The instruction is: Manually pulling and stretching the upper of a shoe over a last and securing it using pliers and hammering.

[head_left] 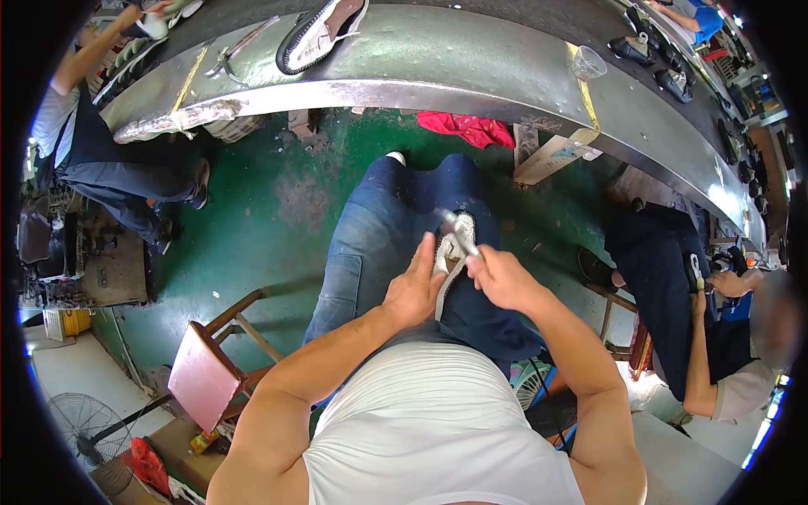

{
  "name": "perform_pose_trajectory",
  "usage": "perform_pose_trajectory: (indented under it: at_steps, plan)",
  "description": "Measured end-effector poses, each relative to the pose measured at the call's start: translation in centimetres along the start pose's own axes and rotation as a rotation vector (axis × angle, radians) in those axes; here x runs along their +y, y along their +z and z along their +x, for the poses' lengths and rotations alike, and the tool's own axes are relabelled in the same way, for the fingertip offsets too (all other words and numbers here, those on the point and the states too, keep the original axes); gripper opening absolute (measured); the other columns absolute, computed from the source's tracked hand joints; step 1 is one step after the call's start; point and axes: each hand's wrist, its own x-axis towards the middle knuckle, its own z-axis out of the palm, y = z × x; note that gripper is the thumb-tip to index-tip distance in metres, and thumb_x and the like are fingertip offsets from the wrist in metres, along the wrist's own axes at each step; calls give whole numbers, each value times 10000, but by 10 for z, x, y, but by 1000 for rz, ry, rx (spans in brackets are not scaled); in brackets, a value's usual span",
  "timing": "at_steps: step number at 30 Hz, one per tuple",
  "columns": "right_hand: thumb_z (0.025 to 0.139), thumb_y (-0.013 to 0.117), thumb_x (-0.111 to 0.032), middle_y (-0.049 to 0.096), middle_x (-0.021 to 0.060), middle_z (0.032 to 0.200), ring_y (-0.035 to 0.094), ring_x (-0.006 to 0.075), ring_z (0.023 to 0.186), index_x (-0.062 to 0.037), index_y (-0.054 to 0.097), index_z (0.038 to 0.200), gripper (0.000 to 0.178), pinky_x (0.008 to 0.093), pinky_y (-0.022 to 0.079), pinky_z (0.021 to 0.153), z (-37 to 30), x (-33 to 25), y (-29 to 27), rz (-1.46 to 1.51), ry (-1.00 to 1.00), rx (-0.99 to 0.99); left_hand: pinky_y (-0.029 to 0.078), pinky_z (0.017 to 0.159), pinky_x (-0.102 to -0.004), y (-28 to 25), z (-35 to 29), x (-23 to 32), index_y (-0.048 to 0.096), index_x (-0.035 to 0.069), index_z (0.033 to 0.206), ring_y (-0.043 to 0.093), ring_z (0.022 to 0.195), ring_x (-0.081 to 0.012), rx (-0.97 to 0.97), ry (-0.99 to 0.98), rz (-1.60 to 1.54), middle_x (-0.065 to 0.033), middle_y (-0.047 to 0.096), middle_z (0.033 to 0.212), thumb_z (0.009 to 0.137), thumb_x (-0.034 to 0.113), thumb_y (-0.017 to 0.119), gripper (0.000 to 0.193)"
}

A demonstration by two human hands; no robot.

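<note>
On my lap lies a shoe [455, 269] with a whitish underside and a dark stitched edge, its toe pointing away from me. My left hand [412, 289] holds it along its left side, fingers stretched forward and thumb against it. In my right hand [502, 278] is a hammer [462, 236], gripped by its handle, with the grey head over the shoe and smeared by motion. Parts of the shoe are hidden under the hammer and my fingers. Another shoe [305, 49], black with a white underside, lies sole up on the metal bench in front of me.
The metal bench [471, 50] curves across the front; a pincer-like metal tool [229, 66] and a clear cup [587, 63] rest there. A pink-topped stool [206, 374] stands at left, near a fan [88, 429]. Co-workers sit at right [673, 295] and far left [109, 160].
</note>
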Motion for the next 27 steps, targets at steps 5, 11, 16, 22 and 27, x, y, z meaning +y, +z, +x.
perform_pose_trajectory:
  at_steps: [5,11,16,22,27]
  plan:
    - [1028,486,-359,645,277,843,628,462,838,38,553,910,420,517,486,754,-13,-30,-6,-241,118,-160,391,1098,-434,-4,-3,3,90,-87,1533,476,1298,-497,-96,-332,-212,-372,364,1472,1010,310,533,792]
    - [1007,522,-338,644,253,855,633,453,821,16,548,914,367,524,491,733,-43,-7,18,-330,40,-95,272,1179,-362,-25,-21,-23,-111,90,1587,302,1474,-360,-428,-265,-553,-323,220,1590,988,319,584,945]
    - [1004,529,-349,645,252,854,632,456,821,7,549,910,368,529,489,732,-58,-13,18,-161,44,-19,201,1208,-362,-20,-27,-17,-112,85,1586,208,1510,-347,-347,-156,-497,-307,192,1603,967,211,615,963]
    - [1038,471,-313,684,155,829,678,294,717,4,579,965,343,401,523,684,-58,13,17,158,154,0,312,1148,-330,-40,-22,-21,154,19,1587,399,1385,-225,-203,-235,-740,-176,393,1537,968,83,622,778]
    - [1055,440,-302,687,108,827,680,205,709,20,601,1012,362,343,535,676,-68,51,25,418,252,69,386,1093,-330,-106,6,12,265,39,1571,497,1275,-169,-111,-291,-1200,-91,482,1473,999,37,566,646]
